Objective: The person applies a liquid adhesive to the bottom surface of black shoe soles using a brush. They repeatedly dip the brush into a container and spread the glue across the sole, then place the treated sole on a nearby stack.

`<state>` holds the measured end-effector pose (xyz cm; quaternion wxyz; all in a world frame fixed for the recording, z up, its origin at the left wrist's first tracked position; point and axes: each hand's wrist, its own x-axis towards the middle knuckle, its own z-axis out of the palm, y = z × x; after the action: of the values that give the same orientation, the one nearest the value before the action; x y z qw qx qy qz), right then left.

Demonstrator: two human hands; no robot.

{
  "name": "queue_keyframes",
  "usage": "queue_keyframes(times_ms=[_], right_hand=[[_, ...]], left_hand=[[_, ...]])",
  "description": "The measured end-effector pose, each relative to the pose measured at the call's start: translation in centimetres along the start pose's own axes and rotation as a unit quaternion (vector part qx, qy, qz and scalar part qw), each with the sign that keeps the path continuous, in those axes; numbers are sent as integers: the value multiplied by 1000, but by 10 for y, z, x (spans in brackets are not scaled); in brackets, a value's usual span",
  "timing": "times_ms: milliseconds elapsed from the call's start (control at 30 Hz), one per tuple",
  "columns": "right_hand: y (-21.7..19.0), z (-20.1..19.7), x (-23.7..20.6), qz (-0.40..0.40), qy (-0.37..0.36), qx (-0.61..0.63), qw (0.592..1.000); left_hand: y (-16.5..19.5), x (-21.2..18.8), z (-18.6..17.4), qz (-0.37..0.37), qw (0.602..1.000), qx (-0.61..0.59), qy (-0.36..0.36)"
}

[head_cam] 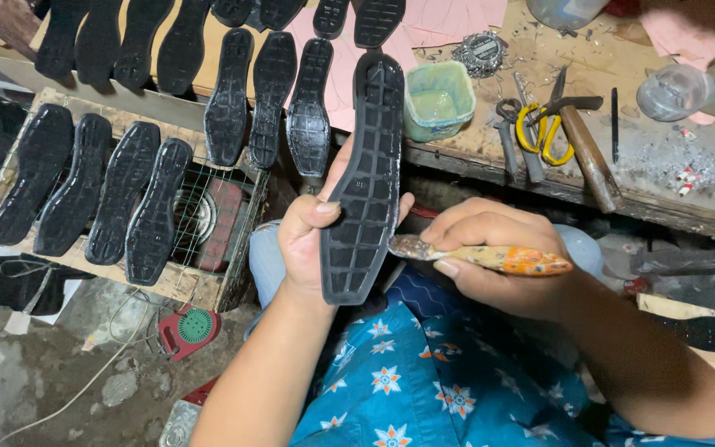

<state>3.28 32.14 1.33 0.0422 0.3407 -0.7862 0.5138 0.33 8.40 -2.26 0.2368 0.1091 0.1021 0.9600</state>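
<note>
1. One black shoe sole is held upright in the left hand, its grid-patterned inner face turned to the camera, above the lap and in front of the table edge.
2. One brush with a paint-stained orange handle is held in the right hand; its coated tip is laid against the lower right edge of the sole.
3. Four more soles are counted lying side by side on a wooden rack at the left, and three soles are laid on a pink sheet on the table.
4. Further soles along the top edge are cut off by the frame, so their number cannot be given.
5. One green tub is seen on the table just right of the held sole's top; what it contains is hard to make out.
6. One pair of yellow-handled scissors, one hammer and several dark hand tools are found beside it; they overlap and are not told apart clearly.
7. One clear plastic cup lies at the right, partly blurred.
8. One red fan-like device is seen on the floor below the rack.
9. The left grip is closed around the sole's edge, thumb in front, fingers hidden behind.
10. The right grip is closed on the brush handle, fingers curled over it.
</note>
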Motion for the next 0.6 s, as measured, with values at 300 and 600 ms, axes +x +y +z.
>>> queue_keyframes(times_ms=[300, 600], right_hand=[[-4, 8, -9, -31, 17, -53, 998], [-9, 10, -8, -60, 35, -118, 991]], left_hand=[[1, 12, 4, 10, 1000, 0, -22], [-2, 19, 7, 31, 999, 23, -29]])
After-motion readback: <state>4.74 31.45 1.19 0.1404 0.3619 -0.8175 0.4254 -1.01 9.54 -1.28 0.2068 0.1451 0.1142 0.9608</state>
